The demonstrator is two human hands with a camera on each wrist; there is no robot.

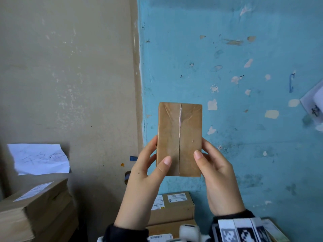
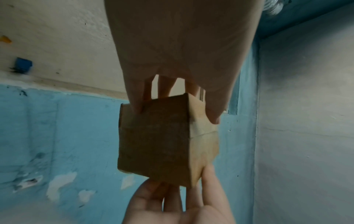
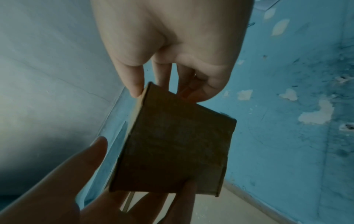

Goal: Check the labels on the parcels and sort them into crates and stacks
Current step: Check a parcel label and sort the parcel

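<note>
Both hands hold one small parcel up in the air, in front of a blue wall with chipped, flaky paint. The parcel is a flat brown box wrapped in shiny, wrinkled tape — a seam runs straight down its middle. The left hand pinches its left edge, thumb on the front, and the right hand pinches the right edge the same way. Below sit cardboard boxes with white labels — smooth and square.
</note>
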